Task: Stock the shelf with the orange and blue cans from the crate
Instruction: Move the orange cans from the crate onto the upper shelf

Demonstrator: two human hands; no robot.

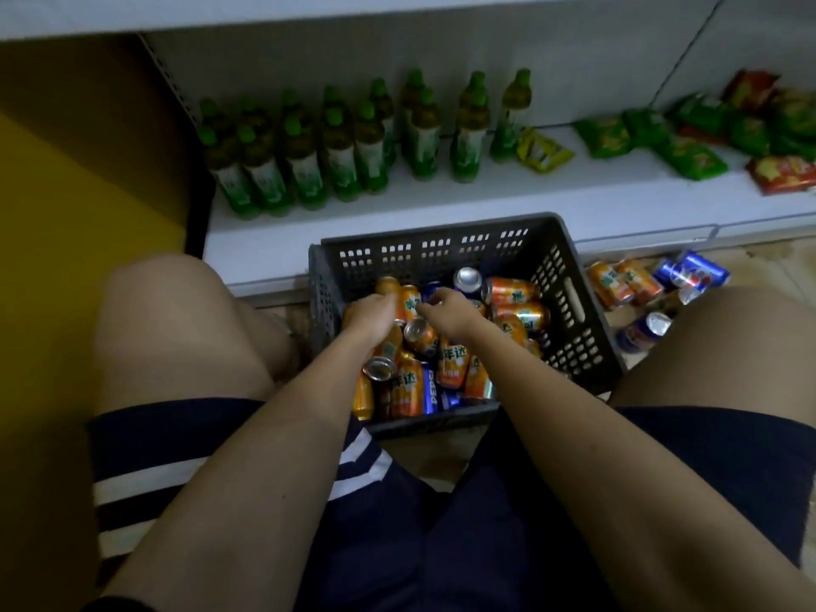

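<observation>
Squatting with the crate point(574, 302) between my knees keeps every can within reach of both arms and close to the shelf point(441, 201) edge. On that shelf, at the left, stand the green bottles point(335, 148); I count roughly sixteen, the rear ones too blurred to be sure. To their right lies one yellow packet point(543, 152), then a loose heap of green and red snack bags point(706, 134), about ten. No cans are on the shelf yet, so I judge stocking has barely begun. Inside the crate, my left hand point(371, 313) lies knuckles-up with fingers curled down over an orange can point(387, 285); whether it truly grips, I cannot tell. My right hand point(450, 311) reaches to the middle, fingertips bent toward a blue can point(430, 290), grip likewise hidden. The crate holds about a dozen visible orange cans and some four blue. On the floor point(750, 262) right of the crate lie two orange cans point(622, 282) and about four blue cans point(689, 271).
</observation>
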